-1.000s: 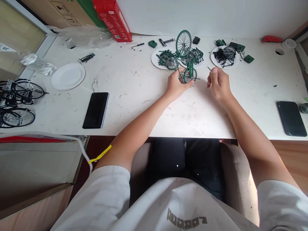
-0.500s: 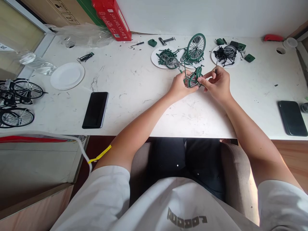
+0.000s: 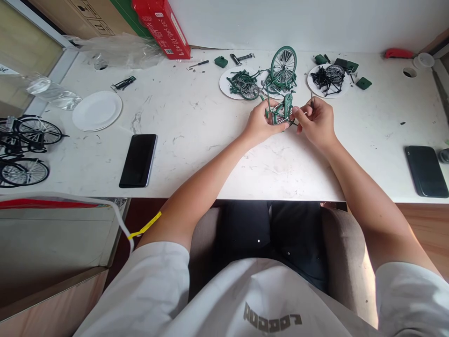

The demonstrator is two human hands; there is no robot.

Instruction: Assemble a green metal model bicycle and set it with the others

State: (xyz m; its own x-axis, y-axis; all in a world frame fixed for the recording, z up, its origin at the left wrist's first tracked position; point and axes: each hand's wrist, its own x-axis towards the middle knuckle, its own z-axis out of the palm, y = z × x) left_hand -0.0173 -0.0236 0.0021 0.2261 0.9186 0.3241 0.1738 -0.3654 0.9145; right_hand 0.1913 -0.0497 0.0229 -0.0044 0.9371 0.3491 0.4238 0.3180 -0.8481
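Observation:
A green model bicycle [image 3: 287, 104] is held up over the table, its large front wheel pointing away from me. My left hand [image 3: 260, 120] wraps round its rear wheel from the left, thumb underneath. On the right, my right hand [image 3: 317, 119] is closed, with thumb and forefinger close to the bicycle's chain side. A slim, dark, screwdriver-like tool [image 3: 312, 99] sticks up from its curled fingers. Whether the fingertips also pinch a small part cannot be made out. Behind the bicycle, a white plate [image 3: 224, 90] carries green bicycle parts.
Black model parts lie on another plate [image 3: 311, 89] at the right. Finished-looking black model bicycles [image 3: 28, 150] stand at the far left, near stacked white plates [image 3: 98, 111]. A phone [image 3: 138, 160] and a second dark phone [image 3: 426, 171] flank my arms. A red box [image 3: 163, 30] stands at the back.
The model bicycle has turned slightly in my left hand, its front wheel shifting a little left. My right thumb has drawn back slightly from the chain side.

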